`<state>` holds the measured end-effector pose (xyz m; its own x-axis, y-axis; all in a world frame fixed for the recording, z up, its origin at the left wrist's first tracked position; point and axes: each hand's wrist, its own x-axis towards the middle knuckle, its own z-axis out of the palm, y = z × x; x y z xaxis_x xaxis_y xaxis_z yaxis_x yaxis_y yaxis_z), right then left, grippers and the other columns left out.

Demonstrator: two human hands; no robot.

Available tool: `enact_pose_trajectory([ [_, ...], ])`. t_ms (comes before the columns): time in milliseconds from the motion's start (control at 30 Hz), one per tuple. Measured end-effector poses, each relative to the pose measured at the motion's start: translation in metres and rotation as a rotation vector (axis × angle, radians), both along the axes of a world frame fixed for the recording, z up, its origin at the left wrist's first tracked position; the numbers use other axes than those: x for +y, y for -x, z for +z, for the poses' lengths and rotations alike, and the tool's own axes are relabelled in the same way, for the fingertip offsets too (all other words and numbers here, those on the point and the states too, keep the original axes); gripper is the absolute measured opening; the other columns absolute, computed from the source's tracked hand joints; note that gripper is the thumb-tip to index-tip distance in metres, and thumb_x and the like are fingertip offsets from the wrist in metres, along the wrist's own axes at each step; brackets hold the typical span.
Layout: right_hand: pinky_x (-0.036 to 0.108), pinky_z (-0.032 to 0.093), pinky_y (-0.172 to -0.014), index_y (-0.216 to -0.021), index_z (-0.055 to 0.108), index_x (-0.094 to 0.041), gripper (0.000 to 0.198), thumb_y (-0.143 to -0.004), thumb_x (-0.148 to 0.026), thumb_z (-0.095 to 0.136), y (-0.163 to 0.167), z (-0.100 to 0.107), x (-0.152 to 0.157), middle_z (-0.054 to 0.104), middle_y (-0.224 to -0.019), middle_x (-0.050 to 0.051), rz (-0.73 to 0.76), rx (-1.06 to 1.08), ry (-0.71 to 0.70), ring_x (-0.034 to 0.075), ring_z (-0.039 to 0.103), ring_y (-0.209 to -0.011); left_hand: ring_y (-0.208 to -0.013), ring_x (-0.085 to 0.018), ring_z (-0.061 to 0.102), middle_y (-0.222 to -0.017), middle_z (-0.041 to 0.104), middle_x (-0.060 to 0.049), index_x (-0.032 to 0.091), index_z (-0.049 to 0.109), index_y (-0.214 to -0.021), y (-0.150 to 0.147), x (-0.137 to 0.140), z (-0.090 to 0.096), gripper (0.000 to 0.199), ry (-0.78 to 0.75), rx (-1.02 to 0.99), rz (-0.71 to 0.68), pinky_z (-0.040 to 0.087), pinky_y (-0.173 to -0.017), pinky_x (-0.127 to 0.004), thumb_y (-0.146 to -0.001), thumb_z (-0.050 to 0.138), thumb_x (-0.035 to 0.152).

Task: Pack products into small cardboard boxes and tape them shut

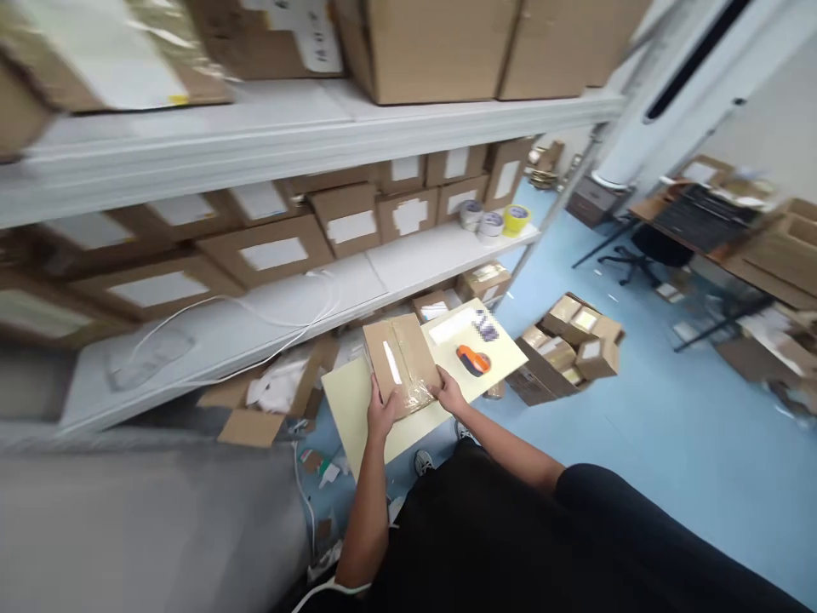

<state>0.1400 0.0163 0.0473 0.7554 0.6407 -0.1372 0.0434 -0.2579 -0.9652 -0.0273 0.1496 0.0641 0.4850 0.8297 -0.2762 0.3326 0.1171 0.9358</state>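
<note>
1. Blue floor [657,443], cream worktop [350,404].
2. Taped carton [402,366] over worktop's middle; left hand [381,414] and right hand [449,392] clamped on its near end.
3. Step, likely: handling carton; next move calls for even two-handed hold.

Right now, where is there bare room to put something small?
The yellow board's left corner, beside the held carton and left hand; also the middle shelf, between the white cable and tape rolls, before labelled boxes. The board's right end is crowded: an orange-and-dark object, a blurred item.
</note>
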Motion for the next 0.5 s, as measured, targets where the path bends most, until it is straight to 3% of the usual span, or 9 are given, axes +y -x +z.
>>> enact_pose_trajectory([
  [133, 0.049, 0.045, -0.120, -0.149, 0.058, -0.022, 0.079, -0.075, -0.039, 0.079, -0.042, 0.023, -0.042, 0.063, -0.148, 0.010, -0.208, 0.039, -0.139, 0.031, 0.058, -0.138, -0.147, -0.025, 0.050, -0.167, 0.043, -0.001, 0.035, 0.019, -0.169, -0.067, -0.008, 0.032, 0.095, -0.114, -0.035, -0.214, 0.039, -0.124, -0.038, -0.092, 0.073, 0.049],
  [267, 0.051, 0.042, -0.122, -0.152, 0.054, -0.019, 0.084, -0.078, -0.048, 0.080, -0.087, 0.047, -0.094, 0.057, -0.155, 0.012, -0.407, -0.001, -0.210, 0.033, 0.053, -0.144, -0.147, -0.027, 0.050, -0.161, 0.051, -0.006, 0.029, 0.028, -0.167, -0.154, -0.028, 0.057, 0.097, -0.187, -0.100, -0.400, 0.040, -0.123, -0.039, -0.087, 0.078, 0.049],
  [367, 0.052, 0.044, -0.121, -0.154, 0.051, -0.019, 0.086, -0.079, -0.050, 0.080, -0.121, 0.055, -0.138, 0.055, -0.157, 0.013, -0.537, 0.016, -0.262, 0.034, 0.054, -0.143, -0.147, -0.029, 0.050, -0.157, 0.054, -0.008, 0.026, 0.033, -0.165, -0.222, -0.054, 0.063, 0.099, -0.174, -0.122, -0.516, 0.040, -0.123, -0.040, -0.083, 0.082, 0.049],
  [500, 0.054, 0.044, -0.121, -0.154, 0.051, -0.019, 0.084, -0.081, -0.053, 0.076, -0.170, 0.047, -0.199, 0.056, -0.155, 0.014, -0.664, 0.026, -0.275, 0.035, 0.054, -0.144, -0.143, -0.029, 0.055, -0.158, 0.054, -0.008, 0.028, 0.028, -0.167, -0.307, -0.109, 0.059, 0.104, -0.031, -0.174, -0.689, 0.045, -0.120, -0.040, -0.081, 0.084, 0.044],
])
